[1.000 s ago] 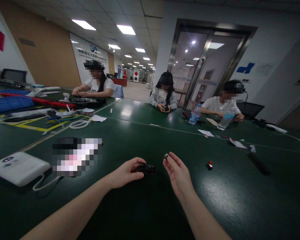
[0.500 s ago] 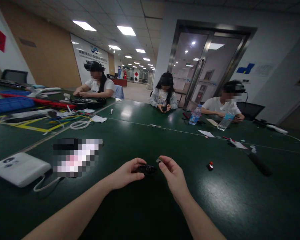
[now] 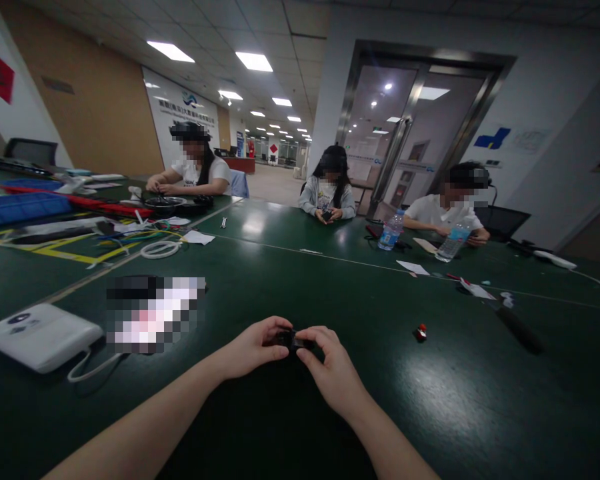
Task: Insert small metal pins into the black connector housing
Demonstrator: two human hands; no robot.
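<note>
My left hand pinches a small black object with a knobbly surface between thumb and fingers, low over the green table. Against the right end of that object, the thumb and fingers of my right hand are closed on a small grey piece, now almost hidden by the fingertips. What kind of part either one is, I cannot make out. To the right of my hands lies a little red and silver item.
At left lie a white power bank with a cable, a pixelated device and a coiled white cable. Water bottles, papers and a dark strip are farther right. Three people sit across the table.
My right hand has moved left, bringing the small grey piece from apart to the black object's right end. My left hand has stayed in place holding the black object.
</note>
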